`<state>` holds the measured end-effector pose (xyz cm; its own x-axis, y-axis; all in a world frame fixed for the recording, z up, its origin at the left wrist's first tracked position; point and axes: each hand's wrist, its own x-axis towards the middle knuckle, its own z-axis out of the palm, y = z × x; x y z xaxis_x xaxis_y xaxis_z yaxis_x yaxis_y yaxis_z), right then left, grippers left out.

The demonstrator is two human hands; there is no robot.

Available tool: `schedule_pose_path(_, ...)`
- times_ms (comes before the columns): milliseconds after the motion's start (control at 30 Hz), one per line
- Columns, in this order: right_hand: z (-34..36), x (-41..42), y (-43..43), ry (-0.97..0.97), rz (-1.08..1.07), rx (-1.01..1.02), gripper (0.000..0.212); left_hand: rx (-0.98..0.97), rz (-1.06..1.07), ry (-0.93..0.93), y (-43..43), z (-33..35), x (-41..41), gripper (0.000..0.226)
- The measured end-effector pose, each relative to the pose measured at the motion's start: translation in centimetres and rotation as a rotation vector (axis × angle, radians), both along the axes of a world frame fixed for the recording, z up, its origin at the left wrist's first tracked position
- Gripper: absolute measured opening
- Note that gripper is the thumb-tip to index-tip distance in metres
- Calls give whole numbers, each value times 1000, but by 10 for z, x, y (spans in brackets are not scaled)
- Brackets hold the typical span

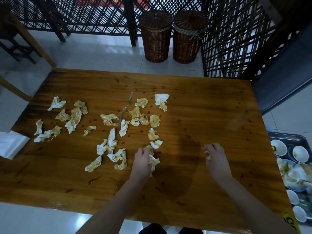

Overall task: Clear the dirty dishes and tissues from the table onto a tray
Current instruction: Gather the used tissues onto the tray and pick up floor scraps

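Observation:
Several crumpled, sauce-stained tissues (74, 118) lie scattered over the left and middle of the wooden table (211, 108). My left hand (142, 159) is closed around a bunch of stained tissues (154, 163) near the table's middle front. My right hand (216, 157) grips a small wad of tissue (206, 150) to the right of it. A metal tray (287, 138) at the right edge holds white bowls (278, 147), dirty plates and used tissues. A thin plastic wrapper (125, 108) lies among the tissues.
Red sauce spots dot the tabletop. Two wicker baskets (156, 38) stand on the tiled floor beyond the far edge, in front of a dark lattice screen (228, 48). Wooden furniture (25, 36) is at the far left. A white object (10, 144) sits by the left edge.

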<state>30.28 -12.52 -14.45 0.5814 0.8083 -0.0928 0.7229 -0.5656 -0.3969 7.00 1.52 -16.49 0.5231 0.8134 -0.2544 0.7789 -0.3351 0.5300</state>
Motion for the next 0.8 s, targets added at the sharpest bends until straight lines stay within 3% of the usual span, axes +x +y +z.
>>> schedule_pose_path(367,11,5,-34,36,-93,74,36,225,-250,-59,-13,36,54,46)
schedule_pose_path(800,13,150,-165,78,-231,80,34,154,-359,-120,-129,52,231,39)
